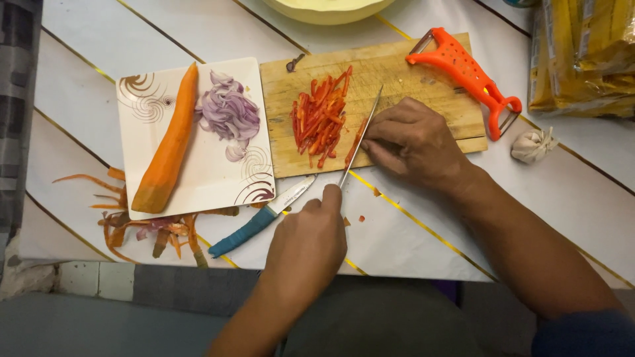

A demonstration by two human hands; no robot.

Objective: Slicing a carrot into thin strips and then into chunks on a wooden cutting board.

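The left hand (307, 241) grips a kitchen knife (360, 135); the right hand (413, 142) pins what seems a red pepper piece (357, 140) on the wooden cutting board (397, 73). Its fingertips sit just beside the blade, so a slip could nick them.

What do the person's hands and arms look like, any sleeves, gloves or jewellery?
Both hands are bare: no gloves, and no rings or watch show. The left hand and its forearm are uncovered all the way to the picture's edge. The right hand has a bare forearm too, ending in a dark blue sleeve near the elbow.
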